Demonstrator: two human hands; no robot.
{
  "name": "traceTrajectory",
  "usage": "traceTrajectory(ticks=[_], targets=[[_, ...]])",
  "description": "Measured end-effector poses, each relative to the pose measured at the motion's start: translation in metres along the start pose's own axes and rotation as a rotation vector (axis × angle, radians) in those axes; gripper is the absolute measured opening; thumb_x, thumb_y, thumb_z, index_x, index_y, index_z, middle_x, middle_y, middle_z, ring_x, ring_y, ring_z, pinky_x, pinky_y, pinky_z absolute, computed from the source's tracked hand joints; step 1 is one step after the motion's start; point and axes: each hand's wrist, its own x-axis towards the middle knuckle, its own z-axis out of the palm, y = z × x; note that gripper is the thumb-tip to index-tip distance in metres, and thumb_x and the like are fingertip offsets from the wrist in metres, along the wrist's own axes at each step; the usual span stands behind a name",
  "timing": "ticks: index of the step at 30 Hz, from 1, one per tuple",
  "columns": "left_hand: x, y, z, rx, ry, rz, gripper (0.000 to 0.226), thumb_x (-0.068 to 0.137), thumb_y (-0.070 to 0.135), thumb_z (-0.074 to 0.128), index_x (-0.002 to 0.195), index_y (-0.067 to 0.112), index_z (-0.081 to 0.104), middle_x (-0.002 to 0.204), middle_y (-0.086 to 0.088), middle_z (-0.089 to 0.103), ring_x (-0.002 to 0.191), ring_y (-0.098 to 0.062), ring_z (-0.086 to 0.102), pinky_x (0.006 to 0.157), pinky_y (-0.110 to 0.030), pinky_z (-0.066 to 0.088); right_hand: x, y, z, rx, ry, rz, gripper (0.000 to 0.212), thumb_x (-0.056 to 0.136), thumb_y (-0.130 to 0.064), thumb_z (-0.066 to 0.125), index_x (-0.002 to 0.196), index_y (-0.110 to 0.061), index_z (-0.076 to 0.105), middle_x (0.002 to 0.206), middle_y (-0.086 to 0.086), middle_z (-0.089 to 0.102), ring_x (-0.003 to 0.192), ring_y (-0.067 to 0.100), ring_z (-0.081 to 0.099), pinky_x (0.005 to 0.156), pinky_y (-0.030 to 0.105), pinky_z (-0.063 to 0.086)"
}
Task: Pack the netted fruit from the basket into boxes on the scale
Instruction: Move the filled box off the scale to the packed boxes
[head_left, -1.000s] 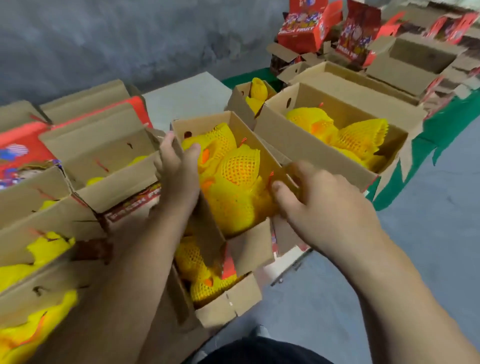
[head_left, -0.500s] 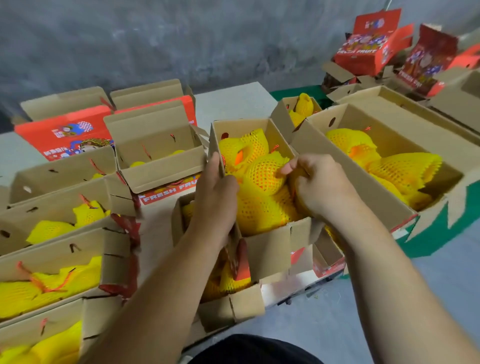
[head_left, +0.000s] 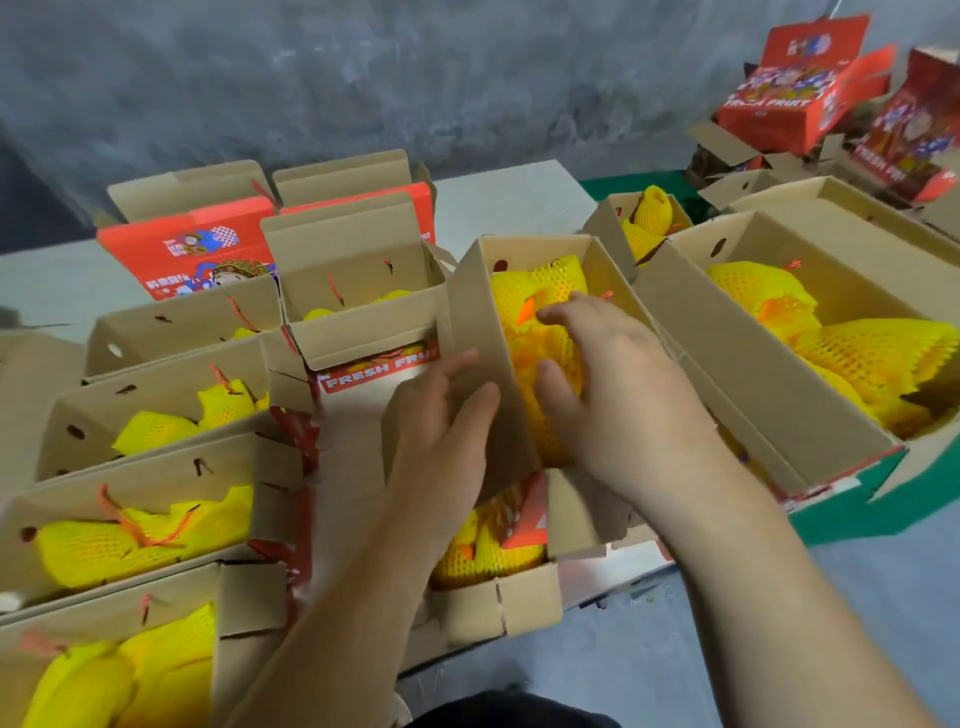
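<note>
An open brown cardboard box (head_left: 519, 249) stands at the centre of the white worktop (head_left: 498, 202), stacked on another open box (head_left: 493, 597) that also holds netted fruit. The fruit wrapped in yellow foam netting (head_left: 540, 291) fills the upper box. The right hand (head_left: 618, 384) lies flat on top of this fruit, fingers spread and pressing down, gripping nothing. The left hand (head_left: 441, 431) rests against the outer left wall of the same box, fingers loosely spread, thumb near the wall's rim. To the right a larger brown carton (head_left: 753, 374) holds more yellow-netted fruit (head_left: 872, 358). Along the left, several open boxes (head_left: 145, 467) carry netted fruit too, and red printed cartons (head_left: 176, 254) stand behind them.
</note>
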Motion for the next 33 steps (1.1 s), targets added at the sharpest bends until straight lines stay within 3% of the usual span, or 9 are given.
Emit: traceTrajectory(ticks=[5, 11, 14, 16, 19, 21, 25, 29, 33], targets=[[-0.012, -0.007, -0.053, -0.088, -0.031, 0.094, 0.026, 0.1, 0.023, 0.063, 0.109, 0.044, 0.076, 0.106, 0.015, 0.079, 0.097, -0.001, 0.074, 0.072, -0.012, 0.056, -0.007, -0.064, 0.04, -0.029, -0.091, -0.27, 0.037, 0.099, -0.028, 0.053, 0.136, -0.022, 0.059, 0.143, -0.002, 0.055, 0.134, 0.017, 0.048, 0.11, 0.034, 0.043], [-0.03, -0.041, -0.185, 0.103, 0.207, 0.105, 0.022, 0.099, 0.016, 0.061, 0.106, 0.03, 0.077, 0.105, 0.015, 0.078, 0.097, -0.002, 0.073, 0.074, -0.019, 0.058, -0.017, -0.122, 0.122, 0.094, -0.055, -0.468, 0.018, 0.093, -0.013, 0.066, 0.11, -0.011, 0.072, 0.109, 0.006, 0.072, 0.1, 0.025, 0.067, 0.085, 0.029, 0.051], [-0.041, -0.07, -0.289, 0.336, 0.406, 0.032, 0.024, 0.092, 0.027, 0.055, 0.104, 0.035, 0.074, 0.102, 0.02, 0.076, 0.096, 0.0, 0.069, 0.082, -0.015, 0.051, -0.016, -0.142, 0.177, 0.09, -0.303, -0.36, 0.029, 0.1, -0.019, 0.057, 0.129, -0.017, 0.065, 0.129, 0.002, 0.065, 0.12, 0.022, 0.058, 0.091, 0.023, 0.04], [-0.044, -0.095, -0.355, 0.464, 0.534, -0.122, 0.03, 0.086, 0.036, 0.051, 0.108, 0.036, 0.072, 0.105, 0.02, 0.074, 0.1, -0.005, 0.065, 0.09, -0.03, 0.05, -0.02, -0.155, 0.215, 0.075, -0.388, -0.24, 0.045, 0.099, -0.025, 0.056, 0.144, -0.022, 0.05, 0.131, 0.004, 0.065, 0.12, 0.029, 0.06, 0.092, 0.035, 0.046], [-0.044, -0.136, -0.421, 0.601, 0.497, -0.358, 0.033, 0.097, 0.036, 0.055, 0.129, 0.031, 0.064, 0.126, -0.001, 0.07, 0.115, -0.028, 0.064, 0.101, -0.054, 0.052, -0.032, -0.174, 0.265, 0.108, -0.51, -0.045, 0.086, 0.095, -0.035, 0.059, 0.159, -0.037, 0.0, 0.125, 0.011, 0.069, 0.108, 0.038, 0.067, 0.078, 0.043, 0.052], [-0.041, -0.162, -0.439, 0.668, 0.37, -0.483, 0.04, 0.104, 0.037, 0.057, 0.142, 0.027, 0.052, 0.141, -0.008, 0.061, 0.123, -0.037, 0.059, 0.107, -0.057, 0.048, -0.038, -0.185, 0.298, 0.124, -0.641, 0.074, 0.094, 0.096, -0.041, 0.057, 0.159, -0.039, -0.013, 0.141, 0.014, 0.06, 0.115, 0.039, 0.065, 0.088, 0.044, 0.053], [-0.04, -0.191, -0.434, 0.857, 0.308, -0.504, 0.063, 0.103, 0.051, 0.055, 0.156, 0.029, 0.028, 0.152, -0.004, 0.052, 0.13, -0.037, 0.055, 0.11, -0.057, 0.042, -0.045, -0.2, 0.342, 0.198, -0.665, 0.244, 0.08, 0.098, -0.049, 0.047, 0.165, -0.025, 0.011, 0.167, 0.005, 0.005, 0.137, 0.041, 0.048, 0.11, 0.044, 0.04], [-0.044, -0.194, -0.443, 0.869, 0.267, -0.415, 0.061, 0.103, 0.057, 0.05, 0.153, 0.032, 0.026, 0.145, -0.004, 0.057, 0.121, -0.034, 0.061, 0.104, -0.055, 0.049, -0.061, -0.207, 0.348, 0.239, -0.511, 0.274, 0.078, 0.083, -0.057, 0.035, 0.155, -0.029, 0.039, 0.157, -0.004, 0.02, 0.125, 0.037, 0.057, 0.106, 0.048, 0.047], [-0.012, -0.194, -0.466, 0.808, 0.17, -0.518, 0.057, 0.107, 0.058, 0.041, 0.153, 0.024, 0.034, 0.142, -0.008, 0.06, 0.119, -0.036, 0.062, 0.103, -0.05, 0.048, -0.053, -0.207, 0.349, 0.244, -0.414, 0.321, 0.068, 0.093, -0.044, 0.051, 0.155, -0.035, 0.024, 0.148, 0.007, 0.043, 0.119, 0.041, 0.059, 0.1, 0.051, 0.048]])
